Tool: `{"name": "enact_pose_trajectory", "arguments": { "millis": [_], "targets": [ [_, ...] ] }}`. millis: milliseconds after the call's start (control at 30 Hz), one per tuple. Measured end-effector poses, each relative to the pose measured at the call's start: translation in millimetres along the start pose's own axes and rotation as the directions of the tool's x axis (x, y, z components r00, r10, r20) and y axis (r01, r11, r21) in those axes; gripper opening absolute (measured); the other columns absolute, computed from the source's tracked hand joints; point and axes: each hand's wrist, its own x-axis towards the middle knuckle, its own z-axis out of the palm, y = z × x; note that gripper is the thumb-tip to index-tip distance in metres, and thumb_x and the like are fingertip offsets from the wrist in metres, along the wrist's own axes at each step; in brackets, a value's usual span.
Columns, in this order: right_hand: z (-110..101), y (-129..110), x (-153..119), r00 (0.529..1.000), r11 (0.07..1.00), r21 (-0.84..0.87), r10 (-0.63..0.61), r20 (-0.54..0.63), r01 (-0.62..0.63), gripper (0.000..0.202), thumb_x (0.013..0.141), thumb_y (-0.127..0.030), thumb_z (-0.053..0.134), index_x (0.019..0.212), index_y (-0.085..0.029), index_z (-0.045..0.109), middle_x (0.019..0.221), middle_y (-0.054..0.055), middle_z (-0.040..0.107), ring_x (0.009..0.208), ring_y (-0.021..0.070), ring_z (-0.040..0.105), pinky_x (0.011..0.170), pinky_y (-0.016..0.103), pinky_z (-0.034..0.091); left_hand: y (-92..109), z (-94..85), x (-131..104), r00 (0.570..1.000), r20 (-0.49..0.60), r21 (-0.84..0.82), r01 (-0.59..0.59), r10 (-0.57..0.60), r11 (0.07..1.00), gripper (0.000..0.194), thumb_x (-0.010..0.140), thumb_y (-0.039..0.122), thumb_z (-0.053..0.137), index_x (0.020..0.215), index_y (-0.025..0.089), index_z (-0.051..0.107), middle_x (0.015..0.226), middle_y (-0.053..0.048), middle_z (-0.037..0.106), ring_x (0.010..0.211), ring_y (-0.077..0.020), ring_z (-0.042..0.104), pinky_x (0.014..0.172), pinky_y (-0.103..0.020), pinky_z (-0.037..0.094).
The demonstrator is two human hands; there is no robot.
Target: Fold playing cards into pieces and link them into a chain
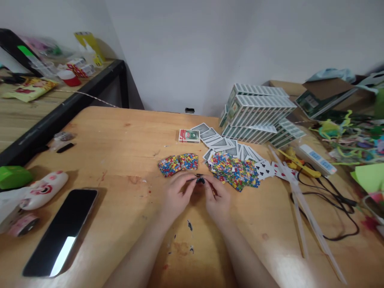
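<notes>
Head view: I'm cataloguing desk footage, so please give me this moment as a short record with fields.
left hand: pinching a small dark piece; its exact nature is unclear
right hand: pinching the same piece
just beyond hands: colourful patterned cards, in two groups
farther back: card box, lying flat beside spread grey-backed cards
back right: stacked boxes
left side: phone, lying flat
right side: power strip

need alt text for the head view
A left hand and right hand pinch a small dark piece over a wooden table, near spread playing cards. Stacked boxes stand back right; a phone lies left.
</notes>
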Motion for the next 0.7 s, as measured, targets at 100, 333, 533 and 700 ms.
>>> {"name": "enact_pose_trajectory", "arguments": {
  "millis": [100, 333, 533, 700],
  "targets": [
    [-1.8, 0.6, 1.9, 0.986, 0.98, -0.114, -0.165, 0.007, 0.165, 0.018, 0.081, -0.018, 0.051, 0.091, -0.022, 0.065, 0.087, 0.005, 0.068, 0.082, 0.0177, 0.062, 0.077, 0.032, 0.05, -3.1, 1.1, -1.2, 0.997, -0.032, 0.007, -0.071, 0.072, 0.997, 0.015, 0.076, 0.013, 0.056, 0.088, 0.02, 0.063, 0.085, -0.003, 0.068, 0.078, -0.013, 0.062, 0.075, -0.026, 0.049],
    [-2.6, 0.5, 6.2, 0.947, 0.908, -0.279, -0.321, 0.012, 0.312, 0.016, 0.081, -0.017, 0.052, 0.091, -0.021, 0.065, 0.085, 0.004, 0.069, 0.077, 0.0158, 0.064, 0.073, 0.028, 0.052, -4.8, 2.4, -3.9, 0.995, 0.005, 0.065, -0.095, 0.095, 0.993, 0.021, 0.077, 0.014, 0.053, 0.094, 0.019, 0.065, 0.085, -0.003, 0.07, 0.073, -0.0134, 0.066, 0.07, -0.025, 0.053],
    [-4.2, -0.7, 5.6, 0.948, 0.895, -0.32, -0.316, 0.033, 0.309, 0.02, 0.082, -0.016, 0.049, 0.094, -0.022, 0.064, 0.087, 0.005, 0.069, 0.08, 0.0163, 0.065, 0.074, 0.028, 0.051, -4.2, 1.0, -5.2, 0.996, 0.042, 0.126, -0.087, 0.082, 0.988, 0.025, 0.078, 0.015, 0.049, 0.099, 0.017, 0.062, 0.087, -0.004, 0.071, 0.071, -0.0143, 0.066, 0.068, -0.025, 0.053],
    [-4.2, 3.5, 5.2, 0.947, 0.898, -0.307, -0.319, 0.042, 0.316, 0.022, 0.082, -0.015, 0.048, 0.096, -0.022, 0.064, 0.089, 0.005, 0.069, 0.08, 0.0165, 0.064, 0.074, 0.028, 0.051, -5.7, -2.0, -5.6, 0.99, 0.097, 0.156, -0.112, 0.097, 0.981, 0.029, 0.078, 0.013, 0.046, 0.103, 0.017, 0.059, 0.089, -0.006, 0.07, 0.073, -0.0149, 0.066, 0.068, -0.026, 0.053]
  ]
}}
